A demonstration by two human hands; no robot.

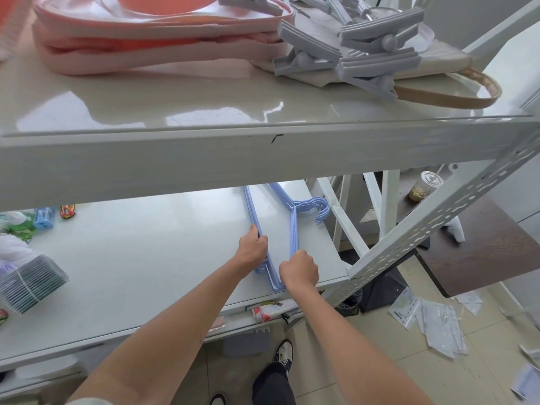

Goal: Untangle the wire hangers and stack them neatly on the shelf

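The glossy white metal shelf [131,258] carries the stack of pale blue wire hangers [293,226] near its front right corner. The left hand [252,248] and right hand [298,271] each curl around a hanger side. Uneven pushing could probably skew the stack or tip it off the edge.

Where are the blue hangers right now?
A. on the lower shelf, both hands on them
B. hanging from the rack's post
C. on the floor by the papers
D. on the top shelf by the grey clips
A: the blue hangers lie flat on the lower shelf, with the left hand and right hand each gripping them.
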